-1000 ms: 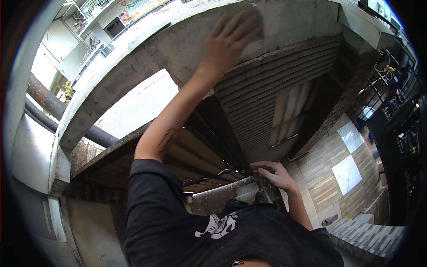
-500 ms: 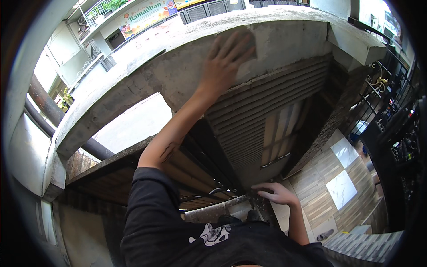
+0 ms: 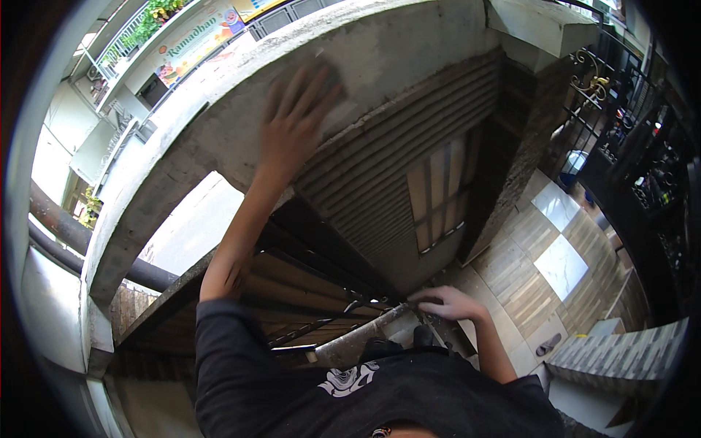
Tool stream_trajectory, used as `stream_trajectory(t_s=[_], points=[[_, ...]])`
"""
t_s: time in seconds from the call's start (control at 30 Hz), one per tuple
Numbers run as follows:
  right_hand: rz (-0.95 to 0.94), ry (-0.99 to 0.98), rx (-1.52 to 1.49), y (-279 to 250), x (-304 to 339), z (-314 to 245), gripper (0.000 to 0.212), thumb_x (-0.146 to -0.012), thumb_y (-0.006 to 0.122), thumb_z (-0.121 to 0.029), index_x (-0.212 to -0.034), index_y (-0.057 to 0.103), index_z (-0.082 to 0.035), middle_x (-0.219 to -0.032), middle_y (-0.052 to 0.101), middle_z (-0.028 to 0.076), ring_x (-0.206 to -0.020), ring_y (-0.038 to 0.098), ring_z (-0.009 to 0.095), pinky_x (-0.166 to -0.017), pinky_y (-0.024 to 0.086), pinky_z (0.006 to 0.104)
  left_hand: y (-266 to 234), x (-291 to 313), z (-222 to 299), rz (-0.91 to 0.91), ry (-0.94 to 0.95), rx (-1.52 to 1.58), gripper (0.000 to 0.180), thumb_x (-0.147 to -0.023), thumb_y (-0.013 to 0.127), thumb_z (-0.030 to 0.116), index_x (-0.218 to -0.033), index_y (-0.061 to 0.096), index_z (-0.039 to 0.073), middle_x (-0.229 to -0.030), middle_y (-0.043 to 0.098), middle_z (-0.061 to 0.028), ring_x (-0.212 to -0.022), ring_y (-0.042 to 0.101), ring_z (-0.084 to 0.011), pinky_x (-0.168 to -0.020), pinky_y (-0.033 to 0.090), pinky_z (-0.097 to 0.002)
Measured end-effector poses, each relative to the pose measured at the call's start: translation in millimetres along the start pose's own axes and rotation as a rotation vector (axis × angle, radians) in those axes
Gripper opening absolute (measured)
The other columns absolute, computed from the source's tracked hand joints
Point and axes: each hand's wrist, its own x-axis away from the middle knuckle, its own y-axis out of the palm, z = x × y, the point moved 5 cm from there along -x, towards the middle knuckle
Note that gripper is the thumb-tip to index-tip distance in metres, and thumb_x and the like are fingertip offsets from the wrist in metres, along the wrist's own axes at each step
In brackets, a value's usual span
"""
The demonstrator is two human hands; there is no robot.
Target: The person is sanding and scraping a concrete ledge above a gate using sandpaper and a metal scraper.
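My left hand (image 3: 296, 109) is stretched far up and lies spread against the face of a grey concrete beam (image 3: 409, 51). Under its fingers it presses a dark grey flat piece (image 3: 334, 79), blurred, that looks like a sheet of sandpaper; the palm hides most of it. Lower down, my right hand (image 3: 449, 303) is held beside the bottom corner of the ribbed wall panel (image 3: 350, 197). Its fingers are loosely stretched and the thumb is apart, with nothing seen in them. Whether the fingertips touch the corner I cannot tell.
Below the beam at left are a sloping dark metal frame (image 3: 307, 252) and brown pipes (image 3: 62, 219). A wood-look tiled floor (image 3: 526, 285) lies far below at right, with a slipper (image 3: 548, 344) and a blue bucket (image 3: 573, 166). A black gate (image 3: 635, 190) stands beyond.
My left hand has slid along the beam with the dark piece, while the whole view has shifted. My right hand stays at about the same place by the panel's corner.
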Motion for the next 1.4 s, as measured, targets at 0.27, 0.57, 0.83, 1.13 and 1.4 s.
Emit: stream_trajectory(t_s=[0.27, 0.57, 0.83, 1.13, 1.4], points=[[0.214, 0.018, -0.058, -8.6, 2.7, -6.5, 0.036, -0.086, 0.055, -0.024, -0.117, 0.06, -0.006, -0.114, 0.063, 0.014, -0.105, 0.06, 0.027, -0.092, 0.044, 0.0344, 19.4, -17.6, 14.9, 0.051, 0.014, 0.026, 0.055, -0.074, 0.059, 0.011, -0.126, 0.056, 0.027, -0.143, 0.04, 0.0043, -0.133, 0.036, -0.017, -0.111, 0.025, -0.0427], [0.471, 0.327, -0.093, -38.5, 99.2, 50.2, 0.032, -0.087, 0.056, -0.018, -0.115, 0.06, -0.002, -0.108, 0.065, 0.015, -0.097, 0.063, 0.023, -0.085, 0.048, 0.0314, -15.7, 37.0, -9.8, -0.094, -0.116, -0.096, 0.057, -0.076, 0.058, 0.012, -0.129, 0.053, 0.034, -0.144, 0.039, 0.0065, -0.132, 0.038, -0.0193, -0.111, 0.023, -0.0438], [0.573, 0.182, -0.041, -55.3, 62.0, 20.4, 0.034, -0.086, 0.056, -0.018, -0.114, 0.059, 0.001, -0.108, 0.065, 0.015, -0.096, 0.063, 0.028, -0.084, 0.047, 0.0339, 32.1, -39.8, 28.5, 0.128, -0.042, 0.031, 0.056, -0.074, 0.057, 0.009, -0.126, 0.056, 0.03, -0.143, 0.041, 0.0053, -0.132, 0.037, -0.0174, -0.111, 0.024, -0.0433], [0.556, 0.262, -0.117, -46.6, 86.2, 44.5, 0.032, -0.087, 0.055, -0.015, -0.115, 0.06, -0.001, -0.105, 0.066, 0.016, -0.095, 0.064, 0.023, -0.085, 0.048, 0.032, -36.0, 72.6, -33.9, -0.187, -0.115, -0.151, 0.052, -0.081, 0.061, 0.015, -0.129, 0.053, 0.034, -0.142, 0.042, 0.0053, -0.13, 0.039, -0.0192, -0.109, 0.025, -0.0437], [0.453, 0.206, 0.04, -43.3, 27.9, 6.7, 0.033, -0.086, 0.055, -0.02, -0.113, 0.061, -0.003, -0.109, 0.064, 0.015, -0.102, 0.06, 0.031, -0.089, 0.045, 0.0365, 10.4, -57.3, 11.7, 0.058, 0.116, -0.005, 0.043, -0.08, 0.056, 0.02, -0.122, 0.058, 0.013, -0.145, 0.036, -0.0038, -0.138, 0.025, -0.0219, -0.115, 0.013, -0.0431]])
